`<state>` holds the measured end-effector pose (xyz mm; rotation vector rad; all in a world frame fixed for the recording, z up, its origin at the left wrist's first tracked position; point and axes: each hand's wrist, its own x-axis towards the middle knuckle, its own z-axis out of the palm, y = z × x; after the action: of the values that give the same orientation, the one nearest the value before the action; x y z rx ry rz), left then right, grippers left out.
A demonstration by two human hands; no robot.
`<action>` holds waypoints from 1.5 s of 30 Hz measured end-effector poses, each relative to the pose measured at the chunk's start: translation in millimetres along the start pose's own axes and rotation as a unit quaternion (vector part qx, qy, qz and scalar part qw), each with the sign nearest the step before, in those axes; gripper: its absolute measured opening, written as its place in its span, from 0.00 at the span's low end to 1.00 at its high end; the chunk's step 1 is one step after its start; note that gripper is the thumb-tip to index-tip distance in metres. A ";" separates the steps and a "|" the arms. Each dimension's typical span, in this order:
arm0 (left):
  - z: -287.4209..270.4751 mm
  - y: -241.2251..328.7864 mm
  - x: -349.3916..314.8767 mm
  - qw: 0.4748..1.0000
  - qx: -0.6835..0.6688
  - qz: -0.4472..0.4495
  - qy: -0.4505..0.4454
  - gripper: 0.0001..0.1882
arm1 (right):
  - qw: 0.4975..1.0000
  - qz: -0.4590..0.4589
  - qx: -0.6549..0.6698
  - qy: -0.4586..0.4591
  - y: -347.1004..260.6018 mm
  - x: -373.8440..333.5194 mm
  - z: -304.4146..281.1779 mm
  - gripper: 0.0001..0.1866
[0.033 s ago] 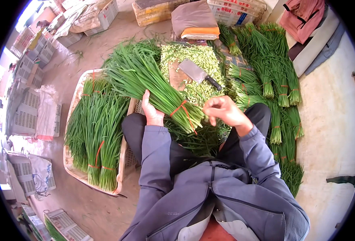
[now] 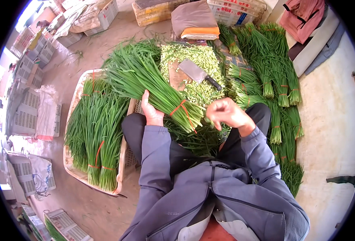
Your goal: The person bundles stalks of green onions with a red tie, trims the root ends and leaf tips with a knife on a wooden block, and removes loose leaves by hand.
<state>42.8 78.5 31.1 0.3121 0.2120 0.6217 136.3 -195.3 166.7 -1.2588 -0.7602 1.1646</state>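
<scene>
My left hand (image 2: 150, 109) is wrapped under a bundle of garlic chives (image 2: 153, 86), its leaves fanning to the upper left. A red tie (image 2: 180, 107) circles the bundle near its pale cut ends. Just right of those ends, my right hand (image 2: 229, 113) is closed in a pinch; a small green bit shows by its fingertips, too small to name. Beyond the bundle, a cleaver (image 2: 195, 71) with a black handle lies on a board (image 2: 176, 76) covered with chopped pale stem ends (image 2: 205, 54). Loose green leaves (image 2: 193, 140) lie below, between my knees.
At left stands a pale plastic crate (image 2: 121, 168) filled with tied chive bundles (image 2: 99, 132). More bundles (image 2: 266, 60) are piled at right, along the wall. A folded brown cloth (image 2: 195, 18) sits beyond the board. Several crates (image 2: 24, 108) line the far left.
My right hand has shifted slightly right, away from the cut ends. The left hand and the bundle have stayed in place.
</scene>
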 end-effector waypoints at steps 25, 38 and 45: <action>-10.7 -1.9 5.2 0.998 0.000 0.011 0.059 0.21 | 0.897 -0.090 -0.374 0.218 25.3 29.9 6.2 0.09; -14.1 -8.1 9.2 0.995 0.063 0.045 0.057 0.18 | 0.785 -0.196 -0.571 0.136 64.5 65.8 39.4 0.12; -15.3 -11.1 9.0 0.993 0.082 0.044 0.066 0.18 | 0.778 -0.181 -0.592 0.108 65.1 70.1 35.7 0.12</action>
<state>51.5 78.8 12.1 0.4409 0.3784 0.7148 107.6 -123.4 100.0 -2.0679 -1.5777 0.0817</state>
